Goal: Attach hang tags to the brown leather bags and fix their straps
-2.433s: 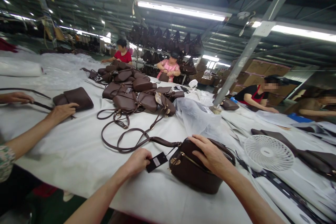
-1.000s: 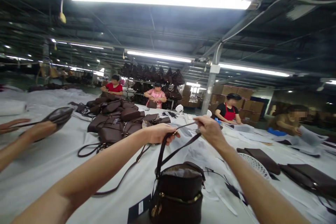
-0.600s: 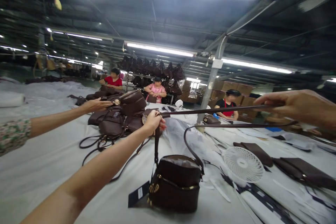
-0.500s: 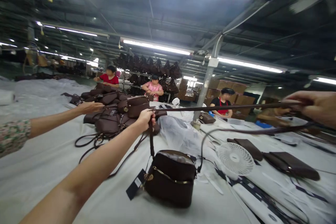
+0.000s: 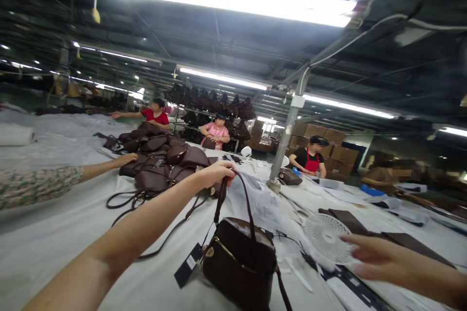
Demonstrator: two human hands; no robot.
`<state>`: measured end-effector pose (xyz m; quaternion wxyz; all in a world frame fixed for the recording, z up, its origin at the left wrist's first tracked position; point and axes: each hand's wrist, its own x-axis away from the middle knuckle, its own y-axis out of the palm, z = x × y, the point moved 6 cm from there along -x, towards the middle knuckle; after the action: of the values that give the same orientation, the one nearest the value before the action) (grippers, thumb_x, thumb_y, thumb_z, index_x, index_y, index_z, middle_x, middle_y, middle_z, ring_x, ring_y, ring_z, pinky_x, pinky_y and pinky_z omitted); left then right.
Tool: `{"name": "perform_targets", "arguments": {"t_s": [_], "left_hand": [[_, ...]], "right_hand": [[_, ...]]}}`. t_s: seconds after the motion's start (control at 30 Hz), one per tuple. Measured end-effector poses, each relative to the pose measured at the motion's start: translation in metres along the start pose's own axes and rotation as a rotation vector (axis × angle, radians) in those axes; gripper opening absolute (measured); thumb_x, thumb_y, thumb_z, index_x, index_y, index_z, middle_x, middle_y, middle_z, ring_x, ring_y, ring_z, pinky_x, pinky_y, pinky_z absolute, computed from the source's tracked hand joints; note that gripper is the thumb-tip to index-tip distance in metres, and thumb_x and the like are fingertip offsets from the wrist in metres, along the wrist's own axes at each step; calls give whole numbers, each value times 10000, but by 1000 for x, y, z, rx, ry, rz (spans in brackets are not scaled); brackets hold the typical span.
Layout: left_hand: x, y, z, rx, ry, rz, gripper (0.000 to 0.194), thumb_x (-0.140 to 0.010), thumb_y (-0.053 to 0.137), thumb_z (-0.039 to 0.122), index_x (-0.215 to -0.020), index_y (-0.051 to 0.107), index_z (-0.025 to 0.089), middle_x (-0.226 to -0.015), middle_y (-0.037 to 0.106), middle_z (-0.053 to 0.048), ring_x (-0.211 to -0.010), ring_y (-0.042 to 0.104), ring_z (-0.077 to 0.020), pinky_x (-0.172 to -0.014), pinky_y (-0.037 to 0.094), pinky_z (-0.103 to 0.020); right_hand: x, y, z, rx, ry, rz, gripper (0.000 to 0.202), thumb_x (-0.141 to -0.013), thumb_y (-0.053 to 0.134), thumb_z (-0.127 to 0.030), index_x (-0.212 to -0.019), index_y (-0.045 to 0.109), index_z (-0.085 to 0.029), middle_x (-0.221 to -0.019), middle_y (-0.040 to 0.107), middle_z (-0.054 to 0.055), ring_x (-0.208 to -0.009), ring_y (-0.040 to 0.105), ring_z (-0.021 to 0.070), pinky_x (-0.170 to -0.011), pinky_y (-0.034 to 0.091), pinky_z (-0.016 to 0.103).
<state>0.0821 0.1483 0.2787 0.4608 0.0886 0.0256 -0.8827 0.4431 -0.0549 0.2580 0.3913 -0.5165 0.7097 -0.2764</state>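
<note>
On the white cloth-covered table (image 5: 80,233), open room lies at the near left, between the floral sleeve (image 5: 40,187) and the left arm (image 5: 134,233), which slants across the cloth. A raised dark brown strap (image 5: 248,204) blocks low passage over the dark brown leather handbag (image 5: 237,272). Farther left stands a brown bag pile (image 5: 156,165); a round white plastic fan (image 5: 324,235) obstructs the right, beside the right hand (image 5: 379,257).
</note>
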Motion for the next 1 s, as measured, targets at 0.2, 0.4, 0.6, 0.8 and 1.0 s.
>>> {"name": "perform_targets", "arguments": {"t_s": [0.2, 0.4, 0.6, 0.8, 1.0], "left_hand": [[-4, 25, 6, -41, 41, -63, 116, -606, 601, 105, -705, 563, 150, -537, 555, 28, -438, 523, -106, -477, 408, -206], [9, 13, 2, 21, 118, -53, 195, -581, 668, 66, -748, 604, 144, -590, 584, 47, -496, 546, -90, -496, 378, -181], [9, 4, -40, 296, 69, -6, 285, -656, 785, 215, -665, 506, 158, -507, 495, 66, -387, 468, -77, -423, 365, -194], [1, -10, -74, 725, 17, 301, 392, -1009, 287, 362, -651, 288, 201, -580, 508, 14, -428, 498, -74, -464, 414, -192], [9, -26, -84, 899, 12, 373, 407, -1024, 163, 325, -681, 337, 193, -586, 495, 5, -456, 513, -91, -510, 458, -219]], "right_hand": [[-59, 110, -164, -467, -194, -211, 941, -720, 666, -558, -1482, 271, -173, -1299, 596, 180, -1202, 565, 279, -993, 453, 446], [-98, 134, -206, -627, -163, -239, 270, -718, 588, -427, -828, 584, -180, -547, 469, -78, -399, 426, 75, -412, 438, 231], [-120, 59, -199, -530, -152, -112, 161, -688, 596, -334, -755, 541, -198, -516, 429, -96, -384, 297, 45, -353, 228, 172], [-60, 108, -167, -38, -417, -217, 247, -843, 525, -346, -1010, 674, -244, -903, 695, 41, -815, 641, 200, -686, 510, 293], [-9, 181, -132, 215, -488, -190, 403, -893, 377, -204, -1202, 614, -310, -1000, 688, 65, -850, 677, 213, -751, 523, 303]]}}
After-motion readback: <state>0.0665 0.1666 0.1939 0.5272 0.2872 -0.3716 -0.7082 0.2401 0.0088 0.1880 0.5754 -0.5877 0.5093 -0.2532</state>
